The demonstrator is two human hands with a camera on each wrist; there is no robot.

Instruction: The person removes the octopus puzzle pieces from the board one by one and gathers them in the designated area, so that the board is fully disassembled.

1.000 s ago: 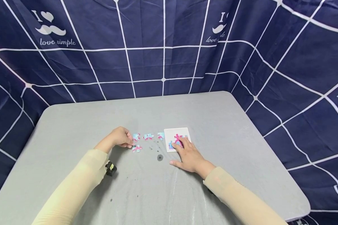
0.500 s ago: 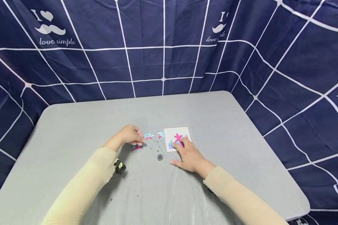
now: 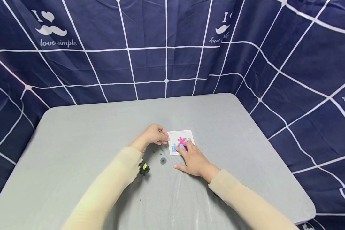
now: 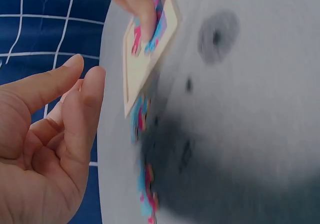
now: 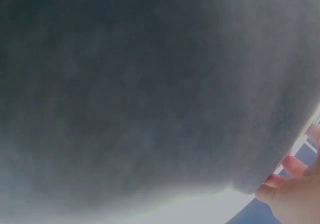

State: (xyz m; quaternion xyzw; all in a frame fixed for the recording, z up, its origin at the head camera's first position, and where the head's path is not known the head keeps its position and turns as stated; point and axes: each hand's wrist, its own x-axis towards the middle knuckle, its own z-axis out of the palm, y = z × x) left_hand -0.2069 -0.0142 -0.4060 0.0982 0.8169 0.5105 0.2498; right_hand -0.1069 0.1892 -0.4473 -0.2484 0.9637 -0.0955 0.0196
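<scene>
My left hand [image 3: 155, 134] hovers by the left edge of a white puzzle tray [image 3: 173, 134]. Its thumb and index finger stand a little apart in the left wrist view, and nothing shows between them. Beyond that hand, one loose jigsaw piece [image 4: 140, 119] lies beside the tray and another jigsaw piece [image 4: 146, 194] farther off, both blue and pink. A further piece [image 3: 144, 152] peeks out from under my left wrist. My right hand [image 3: 194, 161] rests on the tray, fingertips on pink and blue pieces [image 3: 181, 141] inside it, which it partly covers.
A grey cloth covers the table [image 3: 109, 121], with a dark round stain [image 3: 163, 161] in front of the tray. Navy curtains [image 3: 149, 64] with white grid lines hang behind and at both sides. The right wrist view is mostly dark and blurred.
My left hand has moved right, from the leftmost loose pieces to the tray's edge, and its hand and wrist now hide most of the loose pieces. My right hand stays on the tray.
</scene>
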